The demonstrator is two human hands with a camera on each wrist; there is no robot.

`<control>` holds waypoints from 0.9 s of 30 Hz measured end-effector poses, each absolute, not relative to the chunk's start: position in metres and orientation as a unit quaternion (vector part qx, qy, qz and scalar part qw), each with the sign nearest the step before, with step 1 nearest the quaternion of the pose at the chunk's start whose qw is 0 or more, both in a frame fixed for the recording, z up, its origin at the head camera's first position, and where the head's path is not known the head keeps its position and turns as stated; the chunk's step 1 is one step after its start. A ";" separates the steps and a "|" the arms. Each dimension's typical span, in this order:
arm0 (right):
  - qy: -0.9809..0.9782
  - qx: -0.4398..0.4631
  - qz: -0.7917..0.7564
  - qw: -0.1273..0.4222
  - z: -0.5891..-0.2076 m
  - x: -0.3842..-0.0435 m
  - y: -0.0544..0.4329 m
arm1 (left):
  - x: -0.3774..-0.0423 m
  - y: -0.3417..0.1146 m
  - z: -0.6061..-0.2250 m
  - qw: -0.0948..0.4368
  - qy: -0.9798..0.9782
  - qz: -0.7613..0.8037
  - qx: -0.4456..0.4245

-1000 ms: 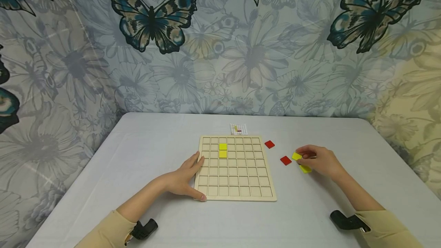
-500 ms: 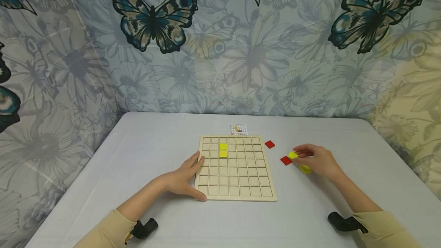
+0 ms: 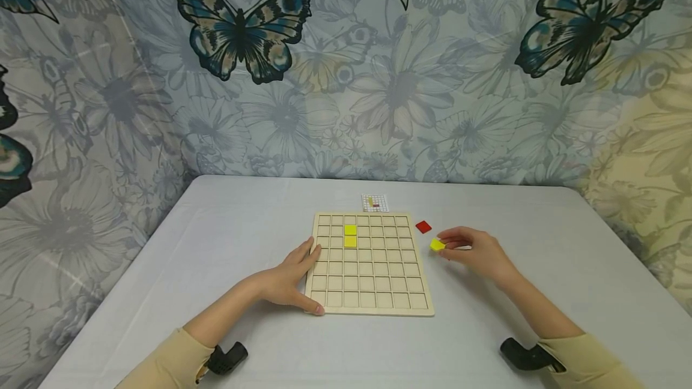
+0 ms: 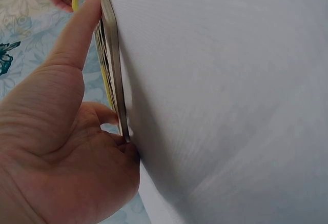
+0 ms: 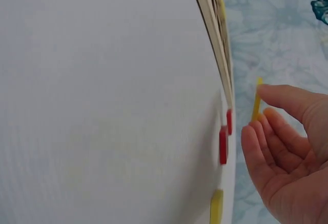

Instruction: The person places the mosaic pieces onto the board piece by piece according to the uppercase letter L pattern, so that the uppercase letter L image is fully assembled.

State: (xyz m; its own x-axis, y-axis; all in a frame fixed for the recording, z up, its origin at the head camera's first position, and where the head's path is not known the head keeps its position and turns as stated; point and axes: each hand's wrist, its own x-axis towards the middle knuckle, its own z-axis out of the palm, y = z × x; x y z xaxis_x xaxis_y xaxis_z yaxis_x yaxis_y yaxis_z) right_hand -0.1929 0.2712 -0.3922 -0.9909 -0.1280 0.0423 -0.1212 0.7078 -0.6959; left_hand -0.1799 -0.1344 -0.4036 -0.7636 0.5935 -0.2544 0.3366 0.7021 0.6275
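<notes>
My right hand [image 3: 481, 254] pinches a yellow square tile [image 3: 437, 245] between thumb and fingertips, above the table just right of a wooden grid board [image 3: 374, 287]. In the right wrist view the same tile is seen edge-on, held off the table. My left hand [image 3: 286, 275] rests at the board's left side with fingers spread, the thumb at its near left corner. Two yellow tiles [image 3: 350, 236] lie in the grid, one directly above the other, in the upper left part. A red tile [image 3: 423, 227] sits beside the board's far right corner.
The right wrist view shows a nearer red tile [image 5: 223, 145] and a loose yellow tile [image 5: 217, 206] on the table; the hand mostly hides them in the head view. Behind the board lies a small printed grid card [image 3: 374, 203]. Patterned fabric [image 3: 400, 89] hangs behind the table.
My right hand has moved left toward the board with the pinched yellow tile, passing over the nearer red tile and now covering it. My left hand and the board have stayed still.
</notes>
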 end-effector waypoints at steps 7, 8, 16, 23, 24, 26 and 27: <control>0.913 -0.090 -0.398 0.012 -0.393 -0.191 0.251 | -0.180 -0.134 -0.404 0.224 0.895 0.283 0.261; 0.911 -0.093 -0.401 0.013 -0.393 -0.191 0.247 | -0.180 -0.134 -0.404 0.224 0.895 0.283 0.261; 0.897 -0.119 -0.424 0.035 -0.395 -0.194 0.223 | -0.180 -0.134 -0.404 0.222 0.896 0.282 0.263; 0.890 -0.141 -0.431 0.049 -0.396 -0.195 0.202 | -0.180 -0.135 -0.404 0.221 0.896 0.281 0.263; 0.888 -0.145 -0.433 0.051 -0.396 -0.196 0.198 | -0.180 -0.135 -0.404 0.221 0.896 0.281 0.263; 0.887 -0.155 -0.433 0.052 -0.396 -0.197 0.191 | -0.180 -0.135 -0.404 0.222 0.896 0.281 0.263; 0.885 -0.162 -0.434 0.052 -0.396 -0.198 0.187 | -0.180 -0.135 -0.404 0.222 0.896 0.282 0.263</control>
State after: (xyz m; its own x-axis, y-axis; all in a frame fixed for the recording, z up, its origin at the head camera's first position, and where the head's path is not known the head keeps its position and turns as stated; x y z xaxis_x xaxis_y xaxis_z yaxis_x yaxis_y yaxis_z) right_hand -0.1977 0.1875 -0.3965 -0.9423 -0.3312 0.0482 -0.2408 0.5710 -0.7849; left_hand -0.1801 -0.1346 -0.4036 -0.7628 0.5966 -0.2492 0.3465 0.7026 0.6215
